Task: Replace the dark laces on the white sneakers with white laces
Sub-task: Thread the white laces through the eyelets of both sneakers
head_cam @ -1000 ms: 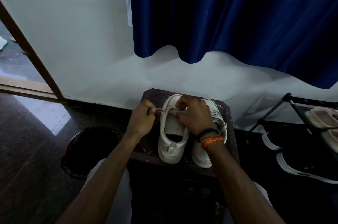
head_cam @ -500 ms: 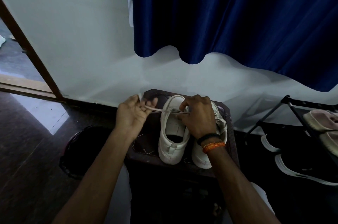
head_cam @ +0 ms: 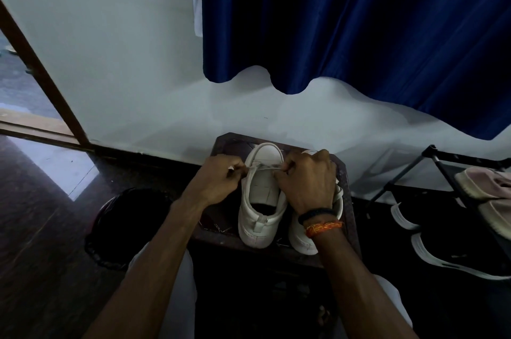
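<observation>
Two white sneakers stand side by side, heels toward me, on a dark stool against the wall. The left sneaker has a white lace stretched across its front eyelets. My left hand pinches the lace's left end beside the shoe. My right hand pinches the lace's right end and covers most of the right sneaker. No dark lace shows clearly.
A black bin sits on the dark floor left of the stool. A black shoe rack with several shoes stands at the right. A blue curtain hangs over the white wall. A doorway opens at far left.
My left hand, which had pulled the lace end out to the left, has come back close to the left sneaker. My right hand stayed over the shoes.
</observation>
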Demonstrator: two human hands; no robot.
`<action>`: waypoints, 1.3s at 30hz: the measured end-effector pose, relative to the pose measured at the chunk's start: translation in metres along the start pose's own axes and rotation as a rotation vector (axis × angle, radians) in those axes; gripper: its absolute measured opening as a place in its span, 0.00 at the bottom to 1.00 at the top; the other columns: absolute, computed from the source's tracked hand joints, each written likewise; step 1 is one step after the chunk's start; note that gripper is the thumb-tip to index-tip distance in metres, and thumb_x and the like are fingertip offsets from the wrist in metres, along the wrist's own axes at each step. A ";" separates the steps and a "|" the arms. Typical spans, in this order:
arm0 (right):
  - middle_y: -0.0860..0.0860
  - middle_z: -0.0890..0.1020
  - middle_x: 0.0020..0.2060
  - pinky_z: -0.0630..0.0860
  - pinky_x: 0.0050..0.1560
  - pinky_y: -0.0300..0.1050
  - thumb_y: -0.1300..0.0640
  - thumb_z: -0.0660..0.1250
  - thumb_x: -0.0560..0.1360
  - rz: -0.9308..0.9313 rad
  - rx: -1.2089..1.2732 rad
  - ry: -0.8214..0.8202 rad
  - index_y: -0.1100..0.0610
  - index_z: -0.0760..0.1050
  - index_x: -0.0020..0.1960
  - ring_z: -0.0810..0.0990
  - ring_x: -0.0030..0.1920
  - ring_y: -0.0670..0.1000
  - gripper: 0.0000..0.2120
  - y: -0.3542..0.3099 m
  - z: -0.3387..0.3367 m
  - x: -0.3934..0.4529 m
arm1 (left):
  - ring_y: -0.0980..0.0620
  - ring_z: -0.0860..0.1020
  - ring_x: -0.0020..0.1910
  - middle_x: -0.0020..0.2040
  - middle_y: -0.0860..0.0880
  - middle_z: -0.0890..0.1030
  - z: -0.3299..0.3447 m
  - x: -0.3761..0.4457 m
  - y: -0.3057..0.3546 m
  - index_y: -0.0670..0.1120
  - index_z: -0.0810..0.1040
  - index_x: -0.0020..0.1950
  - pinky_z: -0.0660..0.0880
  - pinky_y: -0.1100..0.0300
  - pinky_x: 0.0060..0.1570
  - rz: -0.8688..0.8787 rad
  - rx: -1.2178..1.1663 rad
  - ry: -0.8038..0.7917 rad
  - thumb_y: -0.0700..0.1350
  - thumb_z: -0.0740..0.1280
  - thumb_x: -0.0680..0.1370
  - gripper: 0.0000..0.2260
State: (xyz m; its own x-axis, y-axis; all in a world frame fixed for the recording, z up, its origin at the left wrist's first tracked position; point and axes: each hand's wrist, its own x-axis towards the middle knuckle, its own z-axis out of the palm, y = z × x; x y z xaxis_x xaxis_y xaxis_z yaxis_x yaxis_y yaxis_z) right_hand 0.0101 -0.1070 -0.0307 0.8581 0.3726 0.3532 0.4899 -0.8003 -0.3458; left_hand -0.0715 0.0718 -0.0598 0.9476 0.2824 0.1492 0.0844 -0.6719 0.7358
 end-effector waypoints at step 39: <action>0.49 0.81 0.34 0.79 0.42 0.51 0.55 0.69 0.66 0.074 0.202 -0.043 0.50 0.79 0.38 0.79 0.44 0.56 0.01 0.008 0.012 0.006 | 0.51 0.72 0.27 0.28 0.51 0.72 0.010 -0.023 -0.015 0.48 0.66 0.32 0.66 0.60 0.26 -0.276 0.005 0.448 0.35 0.69 0.71 0.15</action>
State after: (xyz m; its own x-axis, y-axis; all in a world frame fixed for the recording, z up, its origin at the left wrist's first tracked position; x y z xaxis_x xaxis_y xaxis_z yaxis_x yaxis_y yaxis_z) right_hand 0.0206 -0.1055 -0.0418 0.8965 0.3398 0.2842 0.4425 -0.7173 -0.5382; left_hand -0.0912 0.0683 -0.0809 0.6655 0.7135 0.2191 0.3143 -0.5342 0.7848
